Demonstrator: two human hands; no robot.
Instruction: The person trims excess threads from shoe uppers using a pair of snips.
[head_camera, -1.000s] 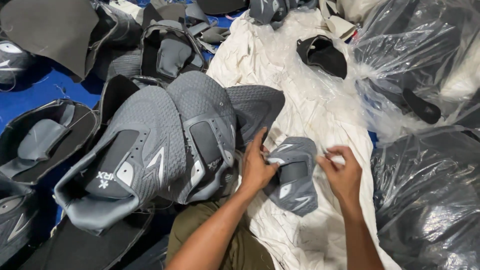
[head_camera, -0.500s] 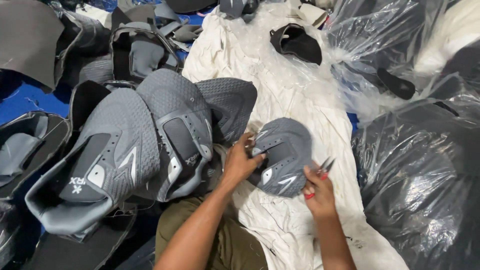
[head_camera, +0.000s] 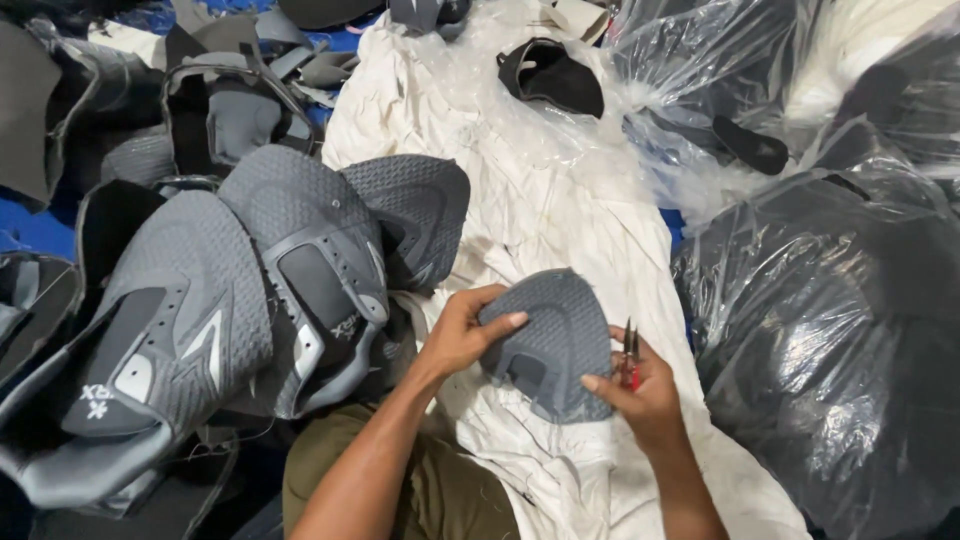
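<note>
Grey textured shoe piece (head_camera: 555, 335) being gripped over the lap, above the white cloth (head_camera: 520, 210). Left hand (head_camera: 462, 335) curling round its left edge, thumb pressing on top. Right hand (head_camera: 640, 395) pinching the lower right edge while clasping small scissors (head_camera: 630, 352). Lying further left, stacked grey shoe pieces (head_camera: 300, 270); bulging beyond, clear plastic bags (head_camera: 830, 300).

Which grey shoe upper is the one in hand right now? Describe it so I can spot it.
Over the white cloth, low in the middle, the left hand and right hand hold one grey shoe upper. Unlike the stacked uppers to its left, it is lifted, alone.
</note>
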